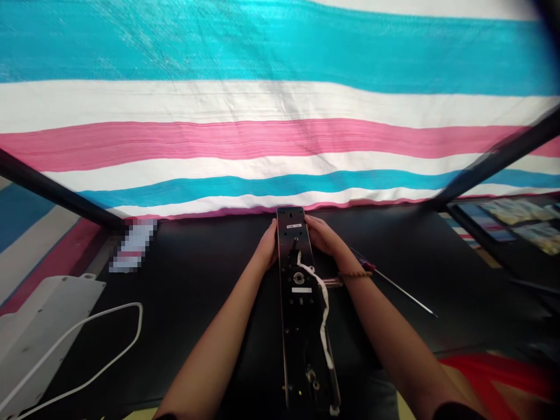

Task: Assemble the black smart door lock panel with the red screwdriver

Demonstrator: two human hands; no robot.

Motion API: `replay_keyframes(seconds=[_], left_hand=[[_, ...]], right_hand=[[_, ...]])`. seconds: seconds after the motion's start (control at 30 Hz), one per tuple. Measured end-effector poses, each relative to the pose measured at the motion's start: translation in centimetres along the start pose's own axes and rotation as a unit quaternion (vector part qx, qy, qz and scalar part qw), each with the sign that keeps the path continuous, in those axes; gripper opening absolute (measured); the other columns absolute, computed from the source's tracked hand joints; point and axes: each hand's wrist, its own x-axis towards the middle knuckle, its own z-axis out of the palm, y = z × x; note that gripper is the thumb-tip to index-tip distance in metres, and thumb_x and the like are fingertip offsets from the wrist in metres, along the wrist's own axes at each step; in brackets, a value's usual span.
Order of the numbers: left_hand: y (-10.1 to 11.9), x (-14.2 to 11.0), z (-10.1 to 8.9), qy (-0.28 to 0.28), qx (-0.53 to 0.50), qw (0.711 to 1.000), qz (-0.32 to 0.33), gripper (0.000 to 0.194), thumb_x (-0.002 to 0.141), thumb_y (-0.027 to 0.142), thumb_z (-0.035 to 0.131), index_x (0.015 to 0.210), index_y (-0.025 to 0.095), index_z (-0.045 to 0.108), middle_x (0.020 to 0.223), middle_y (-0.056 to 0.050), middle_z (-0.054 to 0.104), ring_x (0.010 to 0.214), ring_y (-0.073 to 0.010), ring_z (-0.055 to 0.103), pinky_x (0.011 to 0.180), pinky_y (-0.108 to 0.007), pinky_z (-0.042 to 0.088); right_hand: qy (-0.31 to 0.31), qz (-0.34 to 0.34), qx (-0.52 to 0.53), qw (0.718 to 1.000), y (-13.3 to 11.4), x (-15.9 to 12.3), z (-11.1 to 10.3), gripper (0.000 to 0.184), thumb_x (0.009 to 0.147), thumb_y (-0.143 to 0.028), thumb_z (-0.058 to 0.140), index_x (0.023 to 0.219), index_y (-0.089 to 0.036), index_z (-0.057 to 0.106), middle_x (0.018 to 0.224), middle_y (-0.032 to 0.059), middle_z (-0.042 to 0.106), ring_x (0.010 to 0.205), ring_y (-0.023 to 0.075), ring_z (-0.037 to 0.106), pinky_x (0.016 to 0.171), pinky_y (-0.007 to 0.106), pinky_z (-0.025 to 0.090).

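A long black door lock panel [301, 326] stretches away from me, its back side facing up. A square-holed hub, small screws and white labels show on it. A white wrapped cable [324, 303] runs loosely down its right part. My left hand [270, 246] is closed on the panel's far left edge. Opposite, my right hand [322, 236] grips the far right edge; some fingers of both hands are hidden. Partly behind my right wrist lies a screwdriver [405, 291] with a dark red handle, its shaft pointing right and towards me.
On the black table [196, 251], a blurred-out paper [133, 245] lies at back left. A light grey flat casing [56, 326] and a looped white cord [140, 321] occupy the left. Bagged parts [516, 216] lie at right. Black poles [481, 163] and striped sheeting [280, 140] bound the back.
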Motion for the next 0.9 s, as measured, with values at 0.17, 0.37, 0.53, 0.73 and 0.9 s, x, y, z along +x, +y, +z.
replay_keyframes(seconds=[0.17,0.37,0.53,0.73,0.9], left_hand=[[0.0,-0.2,0.4,0.022,0.006,1.000,0.010,0.049,0.093,0.055,0.057,0.108,0.011,0.073,0.086,-0.010,0.078,0.077,-0.0226,0.072,0.075,-0.032,0.055],[0.4,-0.5,1.1,0.019,0.007,0.999,0.026,0.044,0.097,0.049,0.052,0.106,0.013,0.074,0.099,-0.010,0.078,0.092,-0.0235,0.072,0.086,-0.032,0.055],[0.4,-0.7,1.1,0.004,0.000,1.000,0.011,0.047,0.098,0.050,0.050,0.105,0.011,0.074,0.098,-0.012,0.078,0.090,-0.0242,0.073,0.088,-0.034,0.054],[0.3,-0.6,1.0,0.012,0.007,1.000,-0.001,0.047,0.096,0.052,0.053,0.103,0.011,0.073,0.090,-0.010,0.078,0.082,-0.0229,0.071,0.083,-0.034,0.055],[0.1,-0.4,0.8,0.007,0.008,1.000,0.015,0.046,0.097,0.050,0.051,0.102,0.010,0.073,0.087,-0.009,0.077,0.081,-0.0220,0.071,0.081,-0.032,0.054]], right_hand=[[-0.004,-0.003,0.003,1.000,0.0,-0.1,0.0,0.036,0.084,-0.044,0.072,0.110,-0.020,0.070,0.094,0.0061,0.077,0.080,0.0205,0.072,0.062,0.029,0.055],[-0.010,-0.007,-0.002,1.000,-0.2,-0.1,0.0,0.034,0.084,-0.044,0.072,0.107,-0.020,0.070,0.092,0.0063,0.077,0.079,0.0202,0.071,0.064,0.029,0.056],[-0.008,-0.008,-0.006,1.000,-0.4,-0.3,0.2,0.031,0.085,-0.043,0.072,0.106,-0.020,0.070,0.092,0.0056,0.077,0.074,0.0189,0.071,0.067,0.031,0.057],[0.000,-0.006,0.001,1.000,-0.4,-0.4,0.1,0.031,0.084,-0.043,0.073,0.103,-0.019,0.071,0.089,0.0063,0.077,0.072,0.0185,0.071,0.066,0.030,0.058],[-0.004,-0.010,-0.012,1.000,-0.1,-0.3,-0.3,0.033,0.086,-0.043,0.071,0.107,-0.018,0.071,0.090,0.0066,0.077,0.075,0.0193,0.071,0.069,0.032,0.058]])
